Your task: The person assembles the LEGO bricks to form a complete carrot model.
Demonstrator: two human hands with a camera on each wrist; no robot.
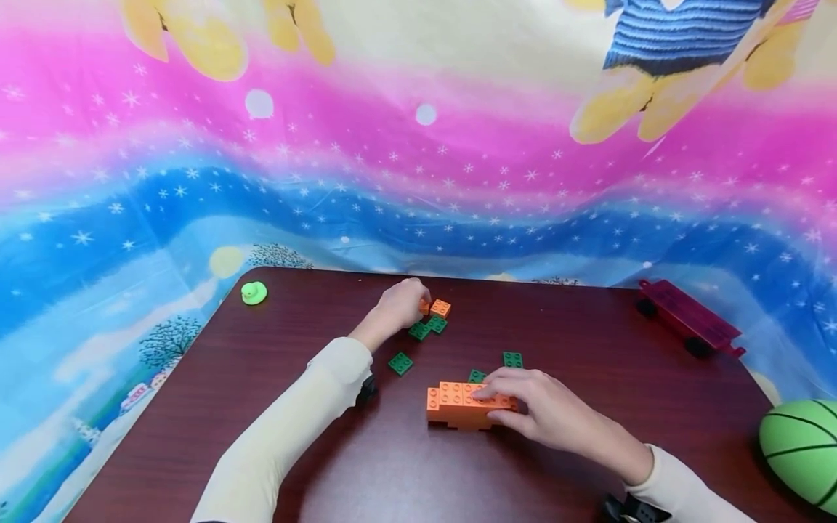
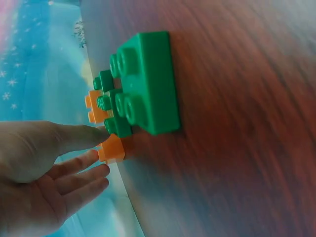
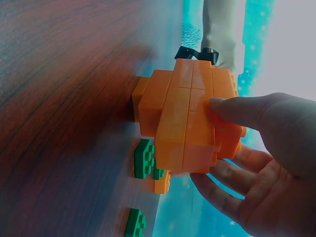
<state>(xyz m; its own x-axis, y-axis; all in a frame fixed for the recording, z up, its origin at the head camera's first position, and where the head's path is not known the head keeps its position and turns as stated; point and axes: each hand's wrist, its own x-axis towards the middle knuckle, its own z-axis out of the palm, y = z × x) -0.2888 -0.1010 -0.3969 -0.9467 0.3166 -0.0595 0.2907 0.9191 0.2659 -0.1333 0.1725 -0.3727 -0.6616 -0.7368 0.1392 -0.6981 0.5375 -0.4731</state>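
At the far side of the table my left hand [image 1: 402, 301] reaches an orange brick [image 2: 112, 149], thumb and index finger at its two sides and the other fingers extended. Another orange brick [image 1: 441, 309] and two green bricks [image 1: 437, 324] lie just beside it. Nearer, my right hand [image 1: 546, 408] grips a long block built of several orange bricks [image 1: 458, 396]. The right wrist view has the thumb against the near face of this orange block [image 3: 185, 118], the fingers wrapping behind it.
A lone green brick [image 1: 401, 364] lies left of the orange block, with green bricks [image 1: 513, 359] behind it. A green toy duck [image 1: 253, 293] sits at the far left corner. On the right are a dark red wheeled toy [image 1: 689, 316] and a green ball [image 1: 801, 454].
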